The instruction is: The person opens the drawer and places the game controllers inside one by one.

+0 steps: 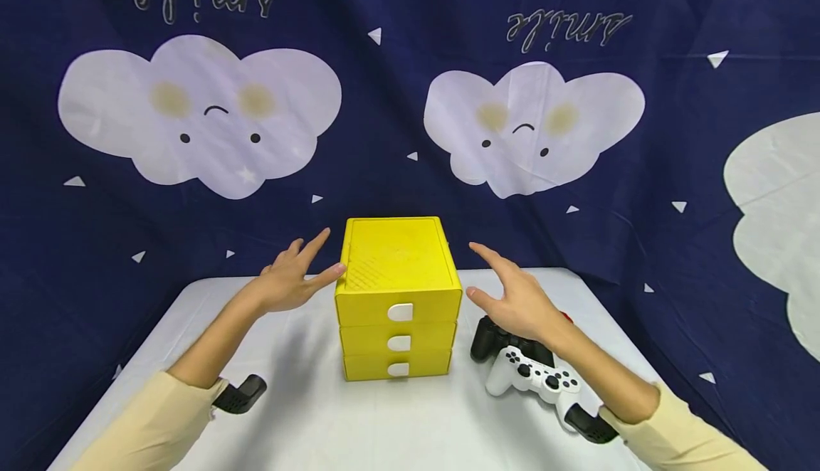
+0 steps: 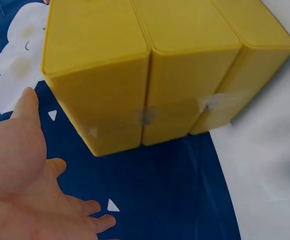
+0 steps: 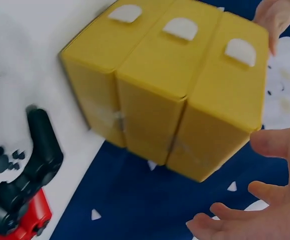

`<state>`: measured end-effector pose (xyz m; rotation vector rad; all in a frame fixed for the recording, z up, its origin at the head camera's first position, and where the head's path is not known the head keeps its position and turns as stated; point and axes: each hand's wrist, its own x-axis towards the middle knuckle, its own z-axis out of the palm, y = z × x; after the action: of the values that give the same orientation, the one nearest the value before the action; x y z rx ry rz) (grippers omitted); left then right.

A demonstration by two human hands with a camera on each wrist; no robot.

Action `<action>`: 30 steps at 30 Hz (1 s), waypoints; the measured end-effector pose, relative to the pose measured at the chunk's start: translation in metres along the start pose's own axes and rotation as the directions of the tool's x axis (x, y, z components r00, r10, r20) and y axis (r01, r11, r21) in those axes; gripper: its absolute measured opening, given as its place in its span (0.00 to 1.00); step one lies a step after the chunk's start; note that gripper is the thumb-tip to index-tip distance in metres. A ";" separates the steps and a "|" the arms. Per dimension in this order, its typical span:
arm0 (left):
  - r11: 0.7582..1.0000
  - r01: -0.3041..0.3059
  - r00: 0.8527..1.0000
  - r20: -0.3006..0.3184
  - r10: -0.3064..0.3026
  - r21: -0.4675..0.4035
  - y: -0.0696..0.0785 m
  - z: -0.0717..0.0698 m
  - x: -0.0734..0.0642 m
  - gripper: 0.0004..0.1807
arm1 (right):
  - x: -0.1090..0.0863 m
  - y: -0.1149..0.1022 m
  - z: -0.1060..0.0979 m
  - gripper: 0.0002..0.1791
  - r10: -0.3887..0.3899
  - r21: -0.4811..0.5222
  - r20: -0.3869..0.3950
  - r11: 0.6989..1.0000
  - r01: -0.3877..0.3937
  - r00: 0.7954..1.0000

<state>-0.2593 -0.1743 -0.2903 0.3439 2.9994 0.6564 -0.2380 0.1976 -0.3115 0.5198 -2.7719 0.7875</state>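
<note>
A yellow three-drawer box [image 1: 400,254] with white half-round drawer tabs stands on the white table, all drawers closed. My left hand [image 1: 288,280] is spread beside its left edge, thumb overlapping the top corner in the head view. In the left wrist view that hand [image 2: 19,175] appears with fingers apart and nothing in it. On the other side, my right hand [image 1: 520,302] reaches toward the box's right edge, fingers extended and holding nothing. The right wrist view shows the right hand [image 3: 270,200] with its thumb near the box's top edge. Clear tape runs along the box's side [image 2: 175,112].
Right of the box lie a white game controller [image 1: 534,378], a black one [image 1: 490,339] and a red one [image 3: 37,212], bunched together under my right forearm. A dark blue curtain [image 1: 378,136] with white clouds hangs behind the white table [image 1: 397,428].
</note>
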 end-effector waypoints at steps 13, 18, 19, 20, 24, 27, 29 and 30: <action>0.958 0.009 0.981 0.188 0.047 -0.285 0.018 -0.003 0.014 0.49 | 0.003 -0.048 -0.012 0.29 -0.032 0.188 -0.048 0.981 0.040 0.998; 0.928 0.049 0.977 0.209 0.032 -0.369 0.020 0.000 0.020 0.48 | 0.002 -0.060 -0.006 0.24 -0.048 0.291 0.000 0.956 0.046 0.999; 0.926 0.053 0.977 0.212 0.030 -0.375 0.020 0.001 0.022 0.48 | 0.002 -0.061 -0.004 0.23 -0.052 0.305 0.013 0.951 0.045 0.999; 0.923 0.056 0.976 0.215 0.030 -0.380 0.020 0.001 0.023 0.47 | 0.002 -0.062 -0.002 0.22 -0.054 0.318 0.025 0.947 0.044 0.998; 0.918 0.070 0.974 0.225 0.021 -0.390 0.022 0.002 0.028 0.46 | 0.003 -0.065 0.004 0.18 -0.054 0.356 0.072 0.934 0.024 0.996; 0.905 0.093 0.975 0.224 0.003 -0.414 0.022 0.002 0.030 0.44 | 0.004 -0.066 0.009 0.15 -0.064 0.376 0.107 0.926 0.019 0.992; 0.892 0.111 0.975 0.222 -0.012 -0.439 0.021 0.003 0.032 0.43 | 0.004 -0.067 0.012 0.14 -0.078 0.382 0.127 0.924 0.024 0.989; 0.885 0.117 0.975 0.220 -0.016 -0.451 0.020 0.003 0.032 0.42 | 0.004 -0.067 0.014 0.13 -0.085 0.383 0.135 0.923 0.027 0.987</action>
<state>-0.2862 -0.1481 -0.2845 0.2578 2.5327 1.2067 -0.2172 0.1357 -0.2908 0.7511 -2.7251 1.3367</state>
